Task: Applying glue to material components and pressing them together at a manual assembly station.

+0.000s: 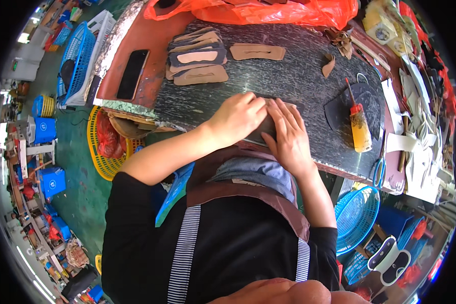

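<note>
The fingers [285, 117] cover most of the flat piece [291, 105] beneath them; the top edge cuts off the orange-red plastic bag [268, 14]; the desk [200, 104] and left forearm [169, 150] hide part of the yellow basket [97, 158]; goods along the far-left shelving [23, 207] are too small to identify

a workshop as I view it remotely, cut leather-like pieces [197, 57] stacked on a dark speckled worktop [202, 107], a yellow bottle [361, 131] with a red top to the right, pale scraps [421, 147] heaped farther right, green floor [78, 152], blue bins [52, 181] and a plastic basket [81, 49] at left
</note>
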Demonstrator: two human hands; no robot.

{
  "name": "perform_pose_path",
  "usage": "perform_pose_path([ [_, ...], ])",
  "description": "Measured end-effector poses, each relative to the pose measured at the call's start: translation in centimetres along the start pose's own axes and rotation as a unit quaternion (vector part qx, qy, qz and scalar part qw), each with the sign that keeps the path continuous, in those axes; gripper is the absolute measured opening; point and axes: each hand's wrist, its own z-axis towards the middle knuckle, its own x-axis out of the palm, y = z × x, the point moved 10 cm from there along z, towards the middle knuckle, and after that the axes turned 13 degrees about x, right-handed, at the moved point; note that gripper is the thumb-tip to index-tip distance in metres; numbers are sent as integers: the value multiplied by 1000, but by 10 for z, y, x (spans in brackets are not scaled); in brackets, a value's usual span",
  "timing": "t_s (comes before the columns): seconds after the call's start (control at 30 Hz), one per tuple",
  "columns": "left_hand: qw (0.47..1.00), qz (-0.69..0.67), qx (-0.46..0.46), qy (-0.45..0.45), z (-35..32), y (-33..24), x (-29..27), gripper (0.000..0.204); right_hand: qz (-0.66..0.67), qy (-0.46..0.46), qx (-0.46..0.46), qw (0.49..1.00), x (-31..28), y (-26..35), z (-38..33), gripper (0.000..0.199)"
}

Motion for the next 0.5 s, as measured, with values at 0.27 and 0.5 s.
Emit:
perform_pose_path([
  [0.27,999,-2,29,42,8,14,11,14,15,1,40,999,-11,-32,-16,56],
  [0.5,899,-285,-314,-109,-53,136,-72,15,126,-82,131,980,-41,-68,-20,53],
])
